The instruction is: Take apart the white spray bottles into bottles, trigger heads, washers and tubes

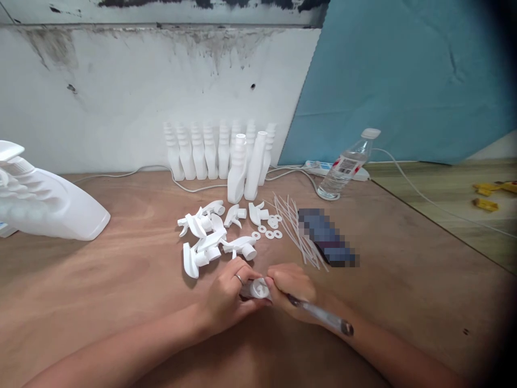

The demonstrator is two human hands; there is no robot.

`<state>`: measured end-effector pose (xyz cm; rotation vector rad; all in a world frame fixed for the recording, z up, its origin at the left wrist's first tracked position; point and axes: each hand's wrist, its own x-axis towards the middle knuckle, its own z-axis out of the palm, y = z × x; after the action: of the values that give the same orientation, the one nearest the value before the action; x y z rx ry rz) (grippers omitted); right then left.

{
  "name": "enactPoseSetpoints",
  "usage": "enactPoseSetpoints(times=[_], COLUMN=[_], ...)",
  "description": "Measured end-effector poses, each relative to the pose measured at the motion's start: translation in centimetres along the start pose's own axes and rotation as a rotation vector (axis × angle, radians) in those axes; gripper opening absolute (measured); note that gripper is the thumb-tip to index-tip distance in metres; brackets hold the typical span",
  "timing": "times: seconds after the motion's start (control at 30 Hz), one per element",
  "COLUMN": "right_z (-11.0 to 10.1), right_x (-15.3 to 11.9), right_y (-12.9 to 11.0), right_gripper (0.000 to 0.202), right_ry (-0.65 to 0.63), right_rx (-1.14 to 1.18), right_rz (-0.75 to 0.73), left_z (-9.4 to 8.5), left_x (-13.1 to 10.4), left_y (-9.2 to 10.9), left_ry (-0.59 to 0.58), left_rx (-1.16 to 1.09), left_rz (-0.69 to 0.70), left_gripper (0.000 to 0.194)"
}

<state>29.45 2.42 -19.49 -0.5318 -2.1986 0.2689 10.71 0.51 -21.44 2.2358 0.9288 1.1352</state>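
My left hand (232, 295), with a ring on one finger, is wrapped round a white spray head part (259, 289) whose round opening faces up. My right hand (293, 291) is closed round a slim tool with a clear handle (325, 317); its fingertips meet the rim of the white part, and the tool's tip is hidden. Just beyond my hands lies a pile of white trigger spray heads (210, 237). Beside them are several white washers (270, 234) and a bundle of thin white tubes (297, 231).
White bottles (210, 153) stand along the wall, two in front. A large white spray bottle (52, 202) lies at left. A blurred dark object (327, 237), clear water bottle (343, 167), power strip (319, 165) and cable are at right on the wooden table (133, 269).
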Motion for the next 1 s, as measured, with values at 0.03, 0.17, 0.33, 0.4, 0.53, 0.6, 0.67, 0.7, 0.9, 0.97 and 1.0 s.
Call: enactPoseSetpoints(times=[0.03, 0.17, 0.33, 0.4, 0.53, 0.6, 0.67, 0.7, 0.9, 0.97, 1.0], right_z=[0.1, 0.2, 0.2, 0.3, 0.5, 0.5, 0.5, 0.5, 0.2, 0.1, 0.2], right_x=[-0.1, -0.2, 0.0, 0.0, -0.5, -0.7, -0.8, -0.7, -0.3, -0.1, -0.1], right_y=[0.0, -0.2, -0.5, -0.5, -0.7, -0.8, -1.0, -1.0, -1.7, -1.8, -1.8], right_gripper=[0.035, 0.035, 0.036, 0.037, 0.037, 0.038, 0.038, 0.038, 0.037, 0.037, 0.037], right_ry=[-0.008, -0.059, -0.005, 0.003, 0.018, 0.021, 0.028, 0.038, 0.012, -0.004, 0.009], right_rx=[0.013, -0.011, -0.018, -0.017, -0.068, -0.083, -0.083, -0.082, 0.032, 0.053, 0.037], right_rz=[0.064, 0.203, 0.462, 0.494, 0.431, 0.412, 0.417, 0.435, 0.685, 0.679, 0.644], left_z=[0.0, -0.1, -0.1, -0.1, -0.2, -0.2, -0.1, -0.1, -0.2, -0.2, -0.2], left_x=[0.0, 0.0, 0.2, 0.3, 0.2, 0.1, -0.1, -0.1, 0.0, 0.0, 0.0], left_y=[0.0, -0.1, -0.3, -0.3, 0.0, 0.0, -0.1, -0.1, -0.3, -0.4, -0.4], left_ry=[0.000, 0.014, 0.026, 0.022, 0.003, -0.004, -0.004, 0.001, 0.009, 0.004, 0.002], left_rx=[-0.004, 0.009, 0.010, 0.011, 0.017, 0.012, 0.003, 0.000, -0.016, -0.017, -0.014], left_rz=[-0.004, 0.003, 0.030, 0.031, 0.028, 0.016, 0.019, 0.023, 0.008, 0.010, 0.010], left_gripper=[0.024, 0.025, 0.030, 0.029, 0.029, 0.031, 0.031, 0.031, 0.027, 0.027, 0.027])
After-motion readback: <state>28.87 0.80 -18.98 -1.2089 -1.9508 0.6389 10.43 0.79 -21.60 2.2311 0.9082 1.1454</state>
